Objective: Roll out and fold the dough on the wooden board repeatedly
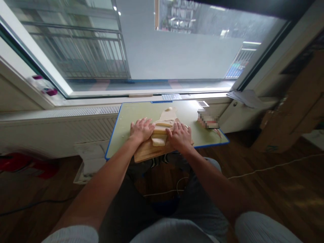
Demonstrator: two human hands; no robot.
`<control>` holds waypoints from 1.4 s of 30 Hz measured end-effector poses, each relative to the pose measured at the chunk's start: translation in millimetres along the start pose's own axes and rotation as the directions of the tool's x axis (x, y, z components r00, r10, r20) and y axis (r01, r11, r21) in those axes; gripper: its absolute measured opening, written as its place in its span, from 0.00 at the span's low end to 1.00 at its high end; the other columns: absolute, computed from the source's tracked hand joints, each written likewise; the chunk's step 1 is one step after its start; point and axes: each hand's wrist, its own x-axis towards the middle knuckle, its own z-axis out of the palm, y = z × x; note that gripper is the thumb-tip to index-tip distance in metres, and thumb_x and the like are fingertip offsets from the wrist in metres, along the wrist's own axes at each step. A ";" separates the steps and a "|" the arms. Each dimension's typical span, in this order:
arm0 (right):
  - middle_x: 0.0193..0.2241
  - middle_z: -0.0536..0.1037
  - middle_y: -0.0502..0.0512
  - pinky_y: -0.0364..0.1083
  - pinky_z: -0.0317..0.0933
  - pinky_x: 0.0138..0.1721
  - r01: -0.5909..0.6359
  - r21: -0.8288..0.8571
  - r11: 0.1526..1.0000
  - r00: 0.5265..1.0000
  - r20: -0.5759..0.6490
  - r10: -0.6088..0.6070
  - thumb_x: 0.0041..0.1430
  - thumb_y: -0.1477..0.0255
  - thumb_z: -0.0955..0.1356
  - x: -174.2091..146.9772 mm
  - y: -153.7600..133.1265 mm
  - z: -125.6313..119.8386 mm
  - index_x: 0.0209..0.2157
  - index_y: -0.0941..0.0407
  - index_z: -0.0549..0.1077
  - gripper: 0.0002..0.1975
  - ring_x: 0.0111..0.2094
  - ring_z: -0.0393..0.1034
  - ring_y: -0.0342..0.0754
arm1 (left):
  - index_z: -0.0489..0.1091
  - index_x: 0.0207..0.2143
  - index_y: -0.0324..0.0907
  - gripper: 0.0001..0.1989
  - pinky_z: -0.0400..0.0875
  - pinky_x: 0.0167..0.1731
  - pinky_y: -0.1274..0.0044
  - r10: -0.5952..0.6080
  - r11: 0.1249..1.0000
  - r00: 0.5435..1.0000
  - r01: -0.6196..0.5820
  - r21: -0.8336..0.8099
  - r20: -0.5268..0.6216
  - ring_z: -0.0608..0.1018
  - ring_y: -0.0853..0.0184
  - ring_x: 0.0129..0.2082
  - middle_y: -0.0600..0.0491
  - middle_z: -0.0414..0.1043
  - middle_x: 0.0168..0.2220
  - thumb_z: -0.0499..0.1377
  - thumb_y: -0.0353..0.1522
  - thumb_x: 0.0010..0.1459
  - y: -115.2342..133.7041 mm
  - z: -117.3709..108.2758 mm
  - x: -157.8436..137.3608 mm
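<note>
A pale wooden rolling pin (160, 130) lies crosswise on a sheet of dough (169, 115). My left hand (142, 130) is over its left end, fingers curved forward and down. Over the other end rests my right hand (180, 135), its fingers bent round the pin. The grip under both palms is hidden. A nearer flap of dough (159, 141) shows between the hands. Beneath is a wooden cutting board (146, 152), tilted slightly, with its near edge hanging past the table's edge. The far end of the dough reaches beyond the board onto the table.
The small table (131, 113) has a blue rim and stands against the window sill. A blurred-out item (209, 118) sits at its right. A plastic bottle (44, 86) stands at the sill's left. A cardboard box (286, 111) is at right, and a white cord (273, 167) crosses the floor.
</note>
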 end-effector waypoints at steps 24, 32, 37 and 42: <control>0.75 0.60 0.69 0.70 0.33 0.75 -0.013 0.006 1.000 1.000 0.011 0.013 0.80 0.53 0.54 -3.6 -0.4 6.2 0.74 0.62 0.62 0.35 0.76 0.50 0.62 | 0.71 0.69 0.54 0.31 0.59 0.71 0.54 0.023 1.000 0.996 -0.022 0.015 -0.086 0.65 0.53 0.73 0.50 0.63 0.75 0.41 0.50 0.75 -2.2 3.6 -19.8; 0.74 0.63 0.71 0.69 0.40 0.73 -0.005 0.008 1.000 1.000 0.026 0.005 0.79 0.50 0.51 34.0 -0.2 6.3 0.74 0.62 0.63 0.38 0.74 0.53 0.65 | 0.68 0.70 0.55 0.32 0.56 0.72 0.52 -0.028 0.999 1.000 0.028 -0.016 -0.007 0.65 0.52 0.73 0.50 0.62 0.76 0.41 0.52 0.74 -3.5 0.3 19.0; 0.73 0.65 0.70 0.71 0.42 0.72 -0.016 0.003 1.000 0.999 0.046 0.015 0.78 0.48 0.52 56.6 0.2 12.1 0.74 0.62 0.63 0.40 0.73 0.55 0.68 | 0.66 0.72 0.54 0.34 0.58 0.71 0.51 -0.030 0.998 0.996 0.035 -0.053 0.085 0.65 0.50 0.73 0.49 0.59 0.77 0.42 0.53 0.72 -7.3 -1.9 42.8; 0.73 0.65 0.69 0.71 0.44 0.71 -0.038 0.013 0.999 0.997 0.067 0.037 0.77 0.47 0.52 69.3 -0.1 14.4 0.74 0.61 0.63 0.41 0.72 0.56 0.68 | 0.66 0.72 0.56 0.33 0.58 0.71 0.50 -0.050 0.996 0.990 0.059 -0.070 0.129 0.65 0.50 0.74 0.50 0.58 0.77 0.42 0.53 0.72 -9.5 -0.6 56.6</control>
